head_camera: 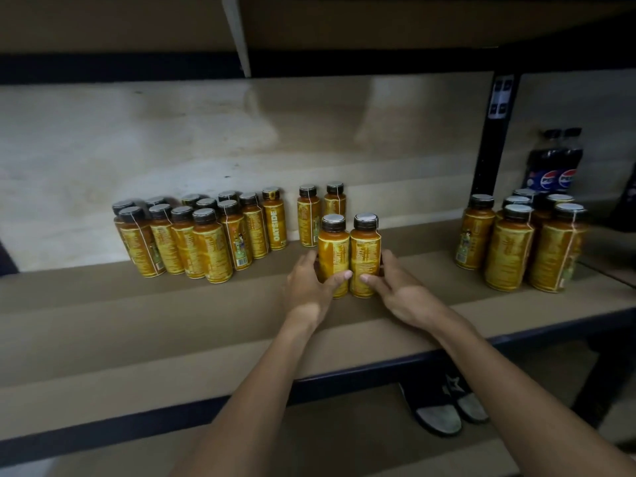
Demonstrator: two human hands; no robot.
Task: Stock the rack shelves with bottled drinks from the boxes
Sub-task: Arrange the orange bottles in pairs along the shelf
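Two yellow-labelled bottles with dark caps stand upright side by side on the brown shelf (137, 325). My left hand (309, 290) wraps the left bottle (332, 249) low on its side. My right hand (395, 287) grips the right bottle (365, 249) the same way. Both bottles rest on the shelf board. Behind them stand two more of the same bottles (320, 215) near the back wall. A cluster of several such bottles (203, 235) fills the shelf's left part. Another group (519, 242) stands at the right.
Two dark cola bottles (555, 163) stand behind the right group, past a black rack upright (490, 146). The upper shelf's black beam (137, 67) runs overhead. Below the shelf's front edge, a pair of black slippers (444, 404) lies on the floor.
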